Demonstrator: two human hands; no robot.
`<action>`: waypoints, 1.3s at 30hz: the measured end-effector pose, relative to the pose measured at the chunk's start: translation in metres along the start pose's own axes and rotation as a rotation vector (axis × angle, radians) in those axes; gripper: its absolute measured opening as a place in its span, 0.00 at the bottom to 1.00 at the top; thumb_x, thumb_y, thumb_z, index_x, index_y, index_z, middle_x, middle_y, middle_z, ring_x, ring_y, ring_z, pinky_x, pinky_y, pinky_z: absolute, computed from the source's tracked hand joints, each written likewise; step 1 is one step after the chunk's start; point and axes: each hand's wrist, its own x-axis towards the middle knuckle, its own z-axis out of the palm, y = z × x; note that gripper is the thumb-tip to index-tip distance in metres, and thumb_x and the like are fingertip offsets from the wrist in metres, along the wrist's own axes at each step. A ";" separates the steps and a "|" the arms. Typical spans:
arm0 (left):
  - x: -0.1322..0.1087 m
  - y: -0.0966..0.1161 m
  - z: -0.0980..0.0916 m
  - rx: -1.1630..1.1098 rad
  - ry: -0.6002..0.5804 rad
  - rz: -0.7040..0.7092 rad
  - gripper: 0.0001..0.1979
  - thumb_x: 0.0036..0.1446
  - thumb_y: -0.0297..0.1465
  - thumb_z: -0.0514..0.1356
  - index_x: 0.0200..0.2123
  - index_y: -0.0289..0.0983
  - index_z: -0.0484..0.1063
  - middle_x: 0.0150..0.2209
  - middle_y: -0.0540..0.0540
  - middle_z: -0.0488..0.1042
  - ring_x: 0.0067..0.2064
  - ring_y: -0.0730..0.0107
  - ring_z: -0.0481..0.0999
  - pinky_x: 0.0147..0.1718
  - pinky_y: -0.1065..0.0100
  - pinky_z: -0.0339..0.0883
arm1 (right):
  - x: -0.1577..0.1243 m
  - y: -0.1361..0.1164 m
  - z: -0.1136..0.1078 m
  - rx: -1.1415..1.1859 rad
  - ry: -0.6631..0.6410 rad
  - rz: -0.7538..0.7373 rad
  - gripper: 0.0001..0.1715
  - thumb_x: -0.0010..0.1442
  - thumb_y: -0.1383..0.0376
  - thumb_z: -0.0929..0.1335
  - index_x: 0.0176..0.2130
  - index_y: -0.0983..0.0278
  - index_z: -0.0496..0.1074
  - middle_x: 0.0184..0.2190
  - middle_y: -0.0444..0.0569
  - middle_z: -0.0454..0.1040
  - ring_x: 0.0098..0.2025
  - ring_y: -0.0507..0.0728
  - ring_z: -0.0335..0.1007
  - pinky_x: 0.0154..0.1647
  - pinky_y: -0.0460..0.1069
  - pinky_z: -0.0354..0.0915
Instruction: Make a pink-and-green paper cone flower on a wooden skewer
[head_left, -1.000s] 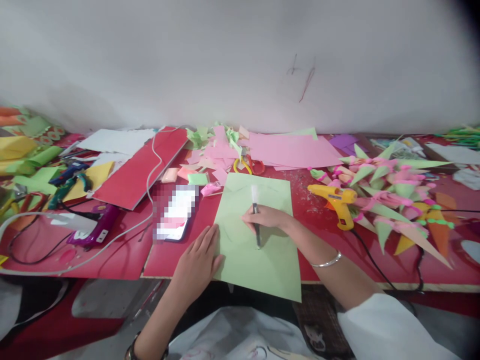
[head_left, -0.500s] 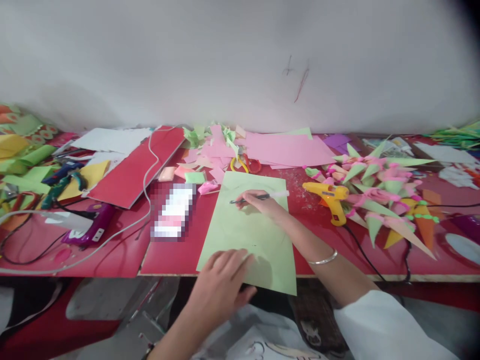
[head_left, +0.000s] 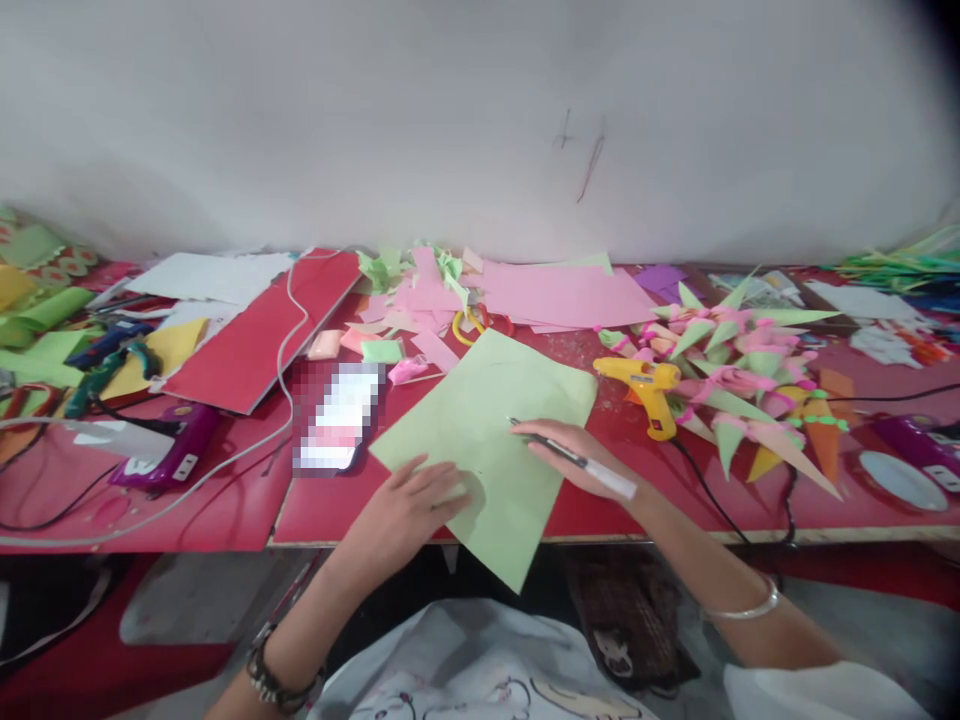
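Note:
A light green sheet of paper (head_left: 487, 400) lies turned at an angle on the red table, one corner hanging over the front edge. Over its lower left side rests my left hand (head_left: 416, 505), fingers stretched out and spread on the paper. My right hand (head_left: 574, 455) is at the sheet's right side, with a black and clear pen (head_left: 559, 447) held in it. The pen's tip points up and left, over the paper; whether it touches, I cannot tell. Faint marks show on the sheet.
A yellow glue gun (head_left: 649, 390) lies right of the paper, beside a pile of pink and green paper flowers (head_left: 742, 375). To the left are a phone (head_left: 341, 415), a red board (head_left: 266, 330) and a white cable (head_left: 289, 350). Pink sheets (head_left: 562, 293) and yellow-handled scissors (head_left: 466, 325) lie behind.
The green sheet has turned on the table. My right hand with the pen has moved down and right, nearer the front edge. My left hand has shifted left and up.

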 end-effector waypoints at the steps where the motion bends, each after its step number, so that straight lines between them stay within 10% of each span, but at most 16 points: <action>1: -0.001 -0.003 -0.001 0.044 0.022 -0.043 0.17 0.59 0.27 0.49 0.49 0.46 0.66 0.52 0.52 0.68 0.56 0.68 0.62 0.57 0.58 0.51 | -0.001 0.002 0.005 -0.025 0.011 0.003 0.17 0.59 0.62 0.60 0.47 0.59 0.68 0.47 0.50 0.70 0.50 0.58 0.65 0.51 0.53 0.60; 9: -0.005 0.016 0.009 0.115 0.193 -0.388 0.17 0.59 0.28 0.47 0.50 0.34 0.65 0.51 0.42 0.68 0.54 0.61 0.64 0.52 0.59 0.60 | 0.012 -0.006 0.023 0.097 0.195 -0.014 0.17 0.59 0.60 0.60 0.46 0.61 0.67 0.44 0.53 0.70 0.45 0.57 0.67 0.46 0.51 0.63; 13: -0.003 0.027 0.022 0.076 0.138 -0.510 0.33 0.55 0.45 0.50 0.58 0.28 0.52 0.57 0.36 0.60 0.58 0.55 0.58 0.54 0.55 0.57 | 0.025 -0.010 0.016 0.309 -0.021 0.052 0.16 0.57 0.57 0.62 0.30 0.65 0.72 0.24 0.48 0.71 0.28 0.52 0.67 0.30 0.48 0.65; 27: -0.004 0.014 0.022 0.025 0.039 -0.520 0.38 0.53 0.47 0.51 0.59 0.28 0.48 0.60 0.36 0.54 0.61 0.56 0.53 0.55 0.57 0.56 | 0.048 -0.005 0.023 0.280 -0.317 0.071 0.19 0.57 0.63 0.60 0.19 0.67 0.67 0.14 0.42 0.65 0.15 0.45 0.54 0.16 0.42 0.51; 39: -0.005 0.015 0.026 0.010 0.056 -0.550 0.39 0.52 0.49 0.51 0.60 0.29 0.45 0.60 0.36 0.53 0.61 0.55 0.53 0.55 0.57 0.56 | 0.080 -0.007 0.037 0.347 -0.245 -0.007 0.17 0.58 0.61 0.60 0.24 0.67 0.68 0.19 0.43 0.68 0.22 0.47 0.62 0.24 0.43 0.59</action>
